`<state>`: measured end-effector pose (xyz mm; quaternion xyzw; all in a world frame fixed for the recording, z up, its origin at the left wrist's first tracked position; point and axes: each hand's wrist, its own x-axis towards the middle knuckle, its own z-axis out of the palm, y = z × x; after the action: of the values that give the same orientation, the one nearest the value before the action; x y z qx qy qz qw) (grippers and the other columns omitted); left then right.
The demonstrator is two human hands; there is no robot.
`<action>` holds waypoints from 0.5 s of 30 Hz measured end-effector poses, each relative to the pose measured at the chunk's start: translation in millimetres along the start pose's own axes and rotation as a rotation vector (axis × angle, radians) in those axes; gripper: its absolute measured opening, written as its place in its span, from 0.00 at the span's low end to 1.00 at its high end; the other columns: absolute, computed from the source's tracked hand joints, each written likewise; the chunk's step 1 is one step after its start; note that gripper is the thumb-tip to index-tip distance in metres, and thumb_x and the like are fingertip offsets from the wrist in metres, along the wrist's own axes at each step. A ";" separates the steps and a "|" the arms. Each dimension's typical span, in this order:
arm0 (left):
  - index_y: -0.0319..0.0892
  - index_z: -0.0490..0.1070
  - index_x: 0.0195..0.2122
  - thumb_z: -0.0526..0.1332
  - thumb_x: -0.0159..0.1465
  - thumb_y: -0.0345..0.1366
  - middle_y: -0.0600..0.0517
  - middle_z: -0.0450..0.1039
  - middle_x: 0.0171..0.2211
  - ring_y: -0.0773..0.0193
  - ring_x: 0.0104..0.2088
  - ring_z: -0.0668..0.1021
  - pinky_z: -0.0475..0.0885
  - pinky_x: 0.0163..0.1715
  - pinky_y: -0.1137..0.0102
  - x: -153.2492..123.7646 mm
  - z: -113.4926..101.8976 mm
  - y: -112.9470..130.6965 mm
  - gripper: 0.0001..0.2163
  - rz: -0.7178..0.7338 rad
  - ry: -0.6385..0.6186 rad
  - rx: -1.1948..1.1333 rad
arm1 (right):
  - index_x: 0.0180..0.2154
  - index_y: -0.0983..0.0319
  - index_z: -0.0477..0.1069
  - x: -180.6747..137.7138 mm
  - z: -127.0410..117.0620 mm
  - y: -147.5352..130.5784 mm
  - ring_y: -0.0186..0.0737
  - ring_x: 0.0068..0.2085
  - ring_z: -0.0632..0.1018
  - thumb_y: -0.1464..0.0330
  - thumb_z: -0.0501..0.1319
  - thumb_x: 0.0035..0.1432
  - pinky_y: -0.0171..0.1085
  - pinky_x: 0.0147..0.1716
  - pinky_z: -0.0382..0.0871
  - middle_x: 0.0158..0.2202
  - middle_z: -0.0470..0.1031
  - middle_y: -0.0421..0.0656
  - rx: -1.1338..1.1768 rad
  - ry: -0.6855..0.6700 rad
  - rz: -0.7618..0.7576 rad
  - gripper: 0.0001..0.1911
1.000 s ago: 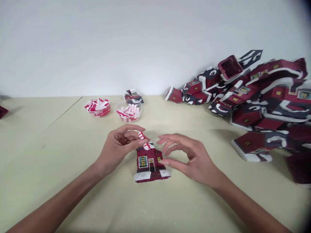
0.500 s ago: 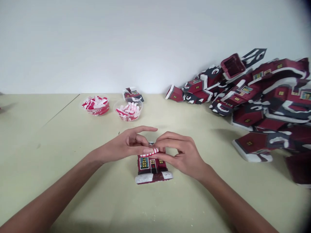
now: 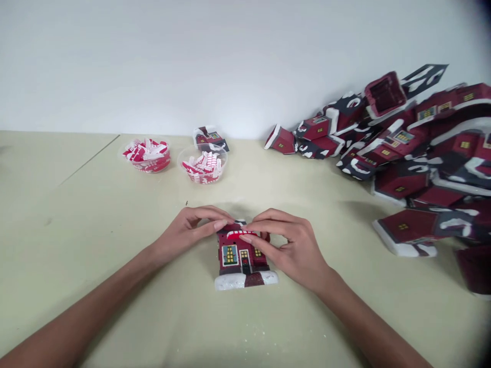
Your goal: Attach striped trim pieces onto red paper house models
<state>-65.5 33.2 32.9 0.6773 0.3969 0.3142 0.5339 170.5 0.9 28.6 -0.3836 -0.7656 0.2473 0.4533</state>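
Note:
A small dark red toy house (image 3: 243,258) with yellow windows and a white snowy base stands on the pale green table (image 3: 115,230) in front of me. A red-and-white striped strip (image 3: 240,234) lies flat across its top. My left hand (image 3: 191,234) touches the house's top left with its fingertips. My right hand (image 3: 286,244) pinches the strip's right end against the house top. Both hands' fingers meet over the roof line, hiding the back of the house.
Two clear bowls (image 3: 147,156) (image 3: 203,168) of red-and-white pieces stand at the back left, with another small house (image 3: 209,138) behind them. A large heap of red houses (image 3: 418,148) fills the right side against the white wall.
The striped piece, held upright by my left hand a second ago, now lies flat on the house top. Both hands have dropped lower onto the house, and my view has shifted slightly.

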 end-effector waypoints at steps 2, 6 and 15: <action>0.46 0.83 0.42 0.60 0.69 0.46 0.48 0.81 0.46 0.61 0.46 0.80 0.74 0.49 0.69 -0.3 -1.2 -0.4 0.13 -0.028 0.003 -0.024 | 0.38 0.59 0.83 -1.3 1.6 0.7 0.37 0.34 0.82 0.70 0.69 0.60 0.33 0.32 0.79 0.36 0.82 0.43 0.006 0.017 -0.006 0.04; 0.47 0.83 0.43 0.63 0.68 0.44 0.49 0.80 0.48 0.61 0.48 0.80 0.73 0.52 0.70 -0.6 -2.1 -4.7 0.11 -0.041 0.019 -0.063 | 0.39 0.59 0.83 -3.6 4.9 0.0 0.37 0.35 0.82 0.70 0.69 0.60 0.34 0.33 0.80 0.38 0.82 0.44 0.043 0.032 0.000 0.05; 0.49 0.84 0.41 0.67 0.64 0.39 0.49 0.80 0.48 0.61 0.49 0.80 0.77 0.50 0.70 -0.2 6.9 -7.2 0.07 -0.027 0.020 -0.092 | 0.41 0.58 0.82 -2.9 7.5 -2.0 0.35 0.35 0.82 0.71 0.68 0.60 0.33 0.33 0.79 0.38 0.80 0.43 0.048 -0.008 -0.047 0.07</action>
<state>-61.3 30.6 24.2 0.6434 0.3964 0.3316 0.5648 163.9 -2.9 25.0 -0.3535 -0.7701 0.2565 0.4650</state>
